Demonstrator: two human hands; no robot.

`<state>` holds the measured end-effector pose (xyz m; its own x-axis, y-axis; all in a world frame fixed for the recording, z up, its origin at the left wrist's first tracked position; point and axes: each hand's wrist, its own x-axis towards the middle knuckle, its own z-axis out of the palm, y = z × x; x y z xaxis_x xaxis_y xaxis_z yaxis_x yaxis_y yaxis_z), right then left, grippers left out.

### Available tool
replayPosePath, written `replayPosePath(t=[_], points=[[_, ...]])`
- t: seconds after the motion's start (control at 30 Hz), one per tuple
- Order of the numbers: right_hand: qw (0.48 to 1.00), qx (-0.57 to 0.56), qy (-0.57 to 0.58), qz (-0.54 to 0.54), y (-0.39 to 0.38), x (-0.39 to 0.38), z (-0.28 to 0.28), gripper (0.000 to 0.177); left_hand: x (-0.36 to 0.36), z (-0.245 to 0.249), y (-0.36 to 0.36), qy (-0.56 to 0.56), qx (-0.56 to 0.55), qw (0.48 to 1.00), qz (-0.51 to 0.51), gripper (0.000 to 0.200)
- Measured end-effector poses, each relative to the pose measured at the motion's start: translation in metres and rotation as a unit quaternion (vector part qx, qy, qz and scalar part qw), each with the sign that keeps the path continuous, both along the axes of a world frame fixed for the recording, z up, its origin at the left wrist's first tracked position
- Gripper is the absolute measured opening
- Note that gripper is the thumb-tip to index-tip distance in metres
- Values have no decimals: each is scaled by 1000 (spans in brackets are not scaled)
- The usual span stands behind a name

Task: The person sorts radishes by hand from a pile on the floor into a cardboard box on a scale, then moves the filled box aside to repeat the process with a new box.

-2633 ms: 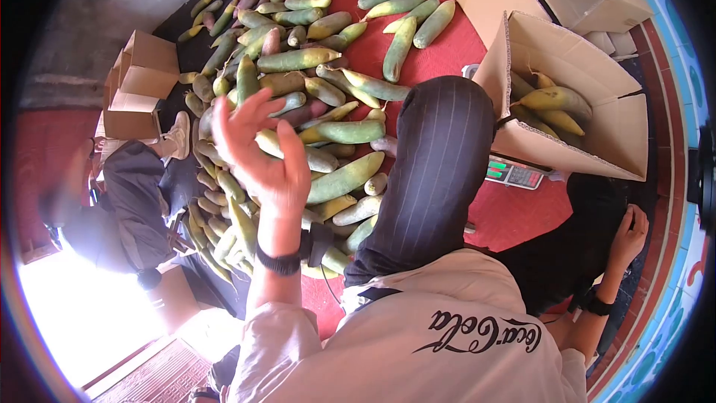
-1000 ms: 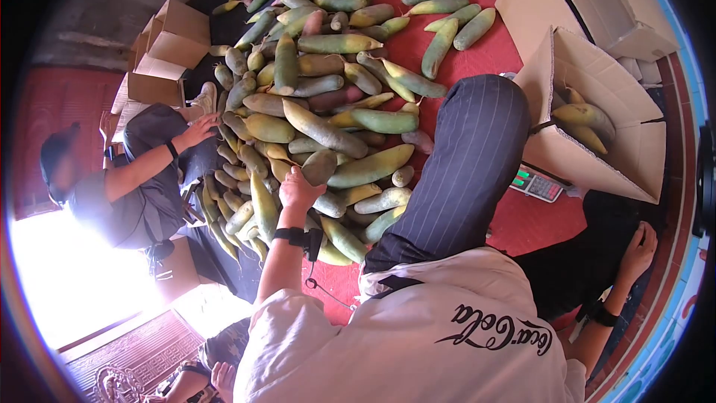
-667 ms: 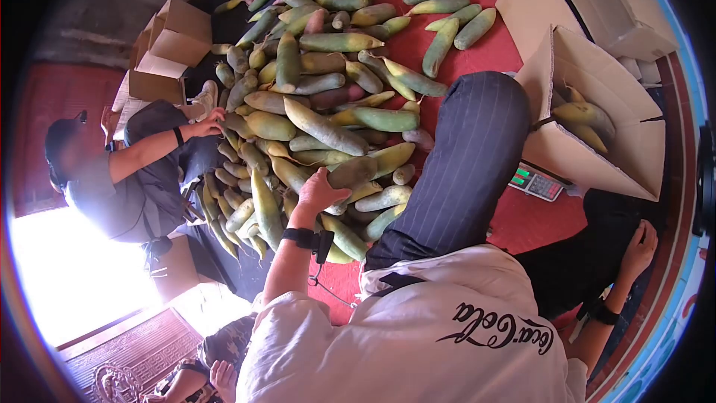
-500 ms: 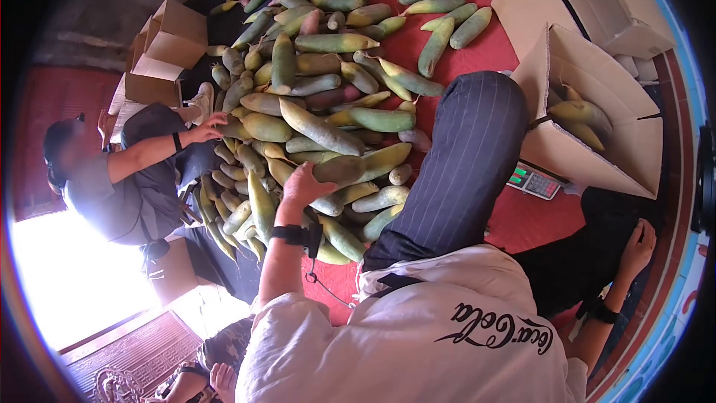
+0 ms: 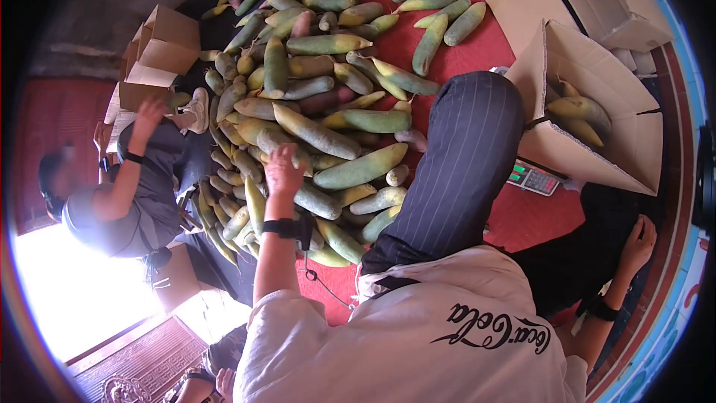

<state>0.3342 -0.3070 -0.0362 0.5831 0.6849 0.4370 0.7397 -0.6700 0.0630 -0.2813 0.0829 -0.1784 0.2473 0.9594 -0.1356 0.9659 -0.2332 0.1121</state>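
Note:
My left hand is over the left-middle part of a big heap of green radishes. Its fingers are closed round the lower end of one dull green radish, partly hidden by the hand. Long green and yellowish radishes lie on all sides of it. Far to the right, my right hand rests on the dark trouser leg with its fingers loosely apart, and nothing shows in it.
An open cardboard box with a few radishes stands at the right, beside a scale. At the left a co-worker sits near smaller boxes, one hand raised. Another person's hand shows at the bottom left. Red cloth lies beneath.
My left hand has moved left with a radish, uncovering a paler one. The co-worker's arm has drawn back from the heap towards the boxes. My right hand stays put.

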Motion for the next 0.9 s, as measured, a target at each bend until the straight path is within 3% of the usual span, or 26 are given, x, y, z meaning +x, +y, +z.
replayPosePath(t=[0.17,0.3,0.4,0.5,0.77,0.83,0.9], points=[[1000,-7,-1,0,0,1,0,15,49,-50,-29,-22,-78,993,-89,48],[1000,-16,-5,-15,3,-5,3,14,68,-85,-44,-1,-180,980,-82,56],[1000,-13,0,-7,1,-3,2,14,79,-88,-55,57,-233,966,-99,62],[1000,-20,10,-14,6,-8,6,14,87,-85,-62,44,-259,961,-85,66],[999,-20,20,-16,13,-11,8,15,109,-67,-45,112,-302,941,-102,63],[999,-22,18,-15,12,-10,7,14,106,-73,-26,7,-283,951,-122,52],[999,-25,17,-15,11,-8,6,14,107,-87,-3,-36,-168,977,-127,46]])
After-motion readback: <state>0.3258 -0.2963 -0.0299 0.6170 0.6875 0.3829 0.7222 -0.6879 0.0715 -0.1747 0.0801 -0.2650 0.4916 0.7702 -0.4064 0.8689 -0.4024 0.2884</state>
